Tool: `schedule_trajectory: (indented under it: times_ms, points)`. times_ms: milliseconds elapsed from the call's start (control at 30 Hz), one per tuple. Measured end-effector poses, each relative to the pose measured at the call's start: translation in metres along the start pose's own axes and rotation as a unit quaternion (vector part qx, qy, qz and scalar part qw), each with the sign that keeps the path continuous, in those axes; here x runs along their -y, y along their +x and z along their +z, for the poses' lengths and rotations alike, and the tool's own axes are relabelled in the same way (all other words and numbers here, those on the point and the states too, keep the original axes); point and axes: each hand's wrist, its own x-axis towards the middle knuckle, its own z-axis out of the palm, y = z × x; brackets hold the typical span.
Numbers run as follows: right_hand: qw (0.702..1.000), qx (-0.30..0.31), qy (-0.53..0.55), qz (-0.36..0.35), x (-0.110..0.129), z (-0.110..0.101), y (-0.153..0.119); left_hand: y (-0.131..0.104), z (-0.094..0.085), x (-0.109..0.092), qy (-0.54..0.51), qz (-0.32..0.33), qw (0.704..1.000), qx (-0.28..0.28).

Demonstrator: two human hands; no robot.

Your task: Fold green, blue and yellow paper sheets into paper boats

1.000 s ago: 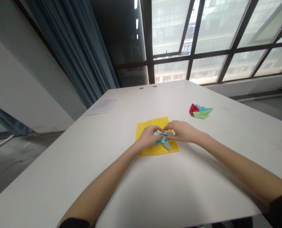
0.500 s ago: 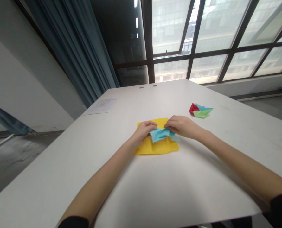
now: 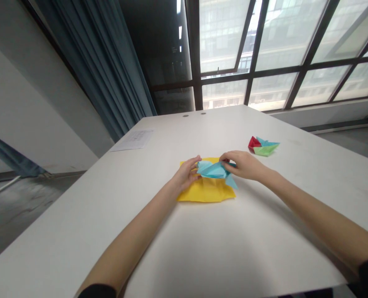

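From the head camera: the light-blue folded paper piece [image 3: 215,170] has come up off the flat yellow paper sheet [image 3: 206,191] where it was pressed a second ago, and it now spreads open between both hands, so the flattening looks finished and the piece is being unfolded or turned. The left hand [image 3: 187,174] has loose fingers touching the piece's left edge; the right hand [image 3: 244,165] pinches its right end. Count: one blue piece, one yellow sheet, one red, green and blue folded paper model [image 3: 262,146] well apart to the right, one white printed sheet [image 3: 132,140] far left on the white table [image 3: 202,248].
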Motion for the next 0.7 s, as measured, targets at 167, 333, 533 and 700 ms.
schedule_trajectory:
  times_ms: [167,333,533,700]
  points:
    - [0.999,0.016,0.019,0.024,-0.0024,0.0008,0.0021,-0.0008,0.0005,0.003,0.043,0.024,0.999,0.02]
    - [0.997,0.028,0.048,0.047,-0.0008,-0.0004,0.0037,-0.0017,0.0029,0.0043,0.058,0.028,0.997,0.043]
    - [0.991,0.034,0.107,0.079,-0.0003,-0.0002,0.0049,-0.0017,0.0027,0.0026,0.081,0.058,0.993,0.06]
    - [0.98,0.024,0.178,0.084,-0.0007,-0.0002,0.0062,0.0011,0.0028,0.0036,0.072,0.029,0.997,0.024]
